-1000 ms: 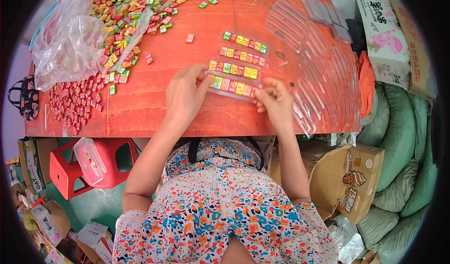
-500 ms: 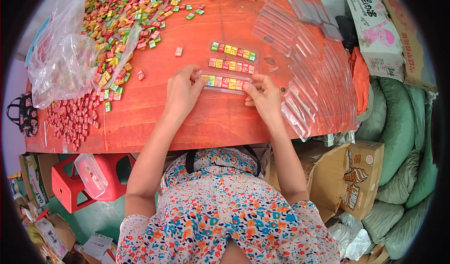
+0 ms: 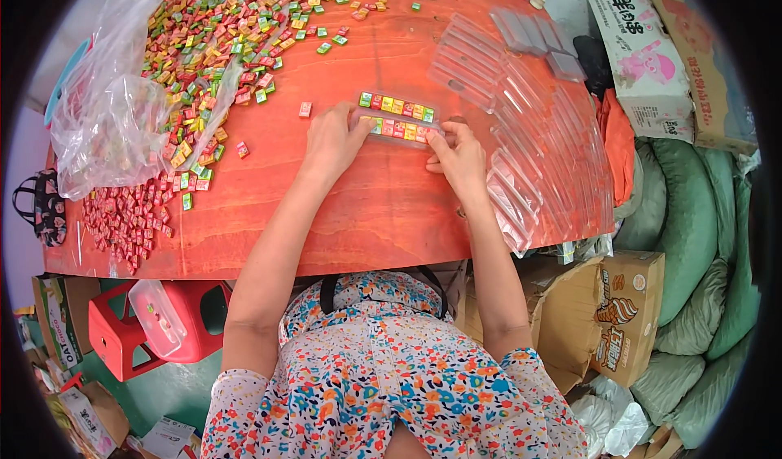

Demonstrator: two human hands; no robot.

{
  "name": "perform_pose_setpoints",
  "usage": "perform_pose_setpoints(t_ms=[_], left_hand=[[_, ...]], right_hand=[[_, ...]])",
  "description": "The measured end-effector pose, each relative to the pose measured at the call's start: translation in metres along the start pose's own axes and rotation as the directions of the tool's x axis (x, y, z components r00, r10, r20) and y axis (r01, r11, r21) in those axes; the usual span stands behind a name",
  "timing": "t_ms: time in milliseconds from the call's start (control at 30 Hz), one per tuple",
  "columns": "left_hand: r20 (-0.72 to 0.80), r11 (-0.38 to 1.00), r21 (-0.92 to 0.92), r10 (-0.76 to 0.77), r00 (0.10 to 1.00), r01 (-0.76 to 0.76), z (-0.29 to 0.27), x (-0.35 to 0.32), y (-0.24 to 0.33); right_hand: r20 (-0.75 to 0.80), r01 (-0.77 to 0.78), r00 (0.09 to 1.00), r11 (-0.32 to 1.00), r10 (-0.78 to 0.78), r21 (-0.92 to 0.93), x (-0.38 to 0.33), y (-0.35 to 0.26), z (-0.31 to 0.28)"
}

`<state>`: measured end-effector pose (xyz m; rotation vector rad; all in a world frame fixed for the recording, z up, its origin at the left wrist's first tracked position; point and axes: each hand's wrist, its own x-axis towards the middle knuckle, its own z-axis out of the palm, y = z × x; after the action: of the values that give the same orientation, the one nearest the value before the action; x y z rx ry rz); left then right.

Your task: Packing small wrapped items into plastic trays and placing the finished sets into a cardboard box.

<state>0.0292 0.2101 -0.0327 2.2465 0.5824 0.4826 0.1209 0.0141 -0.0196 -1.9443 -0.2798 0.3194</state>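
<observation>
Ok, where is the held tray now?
In the head view, the held tray is at upper centre, between left hand and right hand, with another row of boxes beyond.

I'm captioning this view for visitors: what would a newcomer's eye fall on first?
Probably the heap of small colourful boxes spread over the upper left of the red table. Next, the clear trays fanned along its right side, and, near the centre, the left hand and right hand holding a filled tray.

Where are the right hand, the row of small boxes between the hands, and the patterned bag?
Right hand (image 3: 463, 161): head view, back of hand.
Row of small boxes (image 3: 399, 129): head view, row's middle.
Patterned bag (image 3: 50, 212): head view, body.
</observation>
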Motion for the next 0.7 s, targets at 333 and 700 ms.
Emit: perform_pose_setpoints(t_ms=[333, 700], left_hand=[[-0.094, 0.998, -0.017, 0.064, 0.993, -0.066, -0.003, 0.048, -0.007], [0.481, 0.87, -0.337, -0.17, 0.86, 0.36, -0.004, 0.075, -0.031]], right_hand=[[-0.003, 0.049, 0.999, 0.992, -0.049, 0.114, 0.034, -0.022, 0.003], [0.119, -0.067, 0.99, 0.996, 0.073, -0.053, 0.062, 0.013, 0.009]])
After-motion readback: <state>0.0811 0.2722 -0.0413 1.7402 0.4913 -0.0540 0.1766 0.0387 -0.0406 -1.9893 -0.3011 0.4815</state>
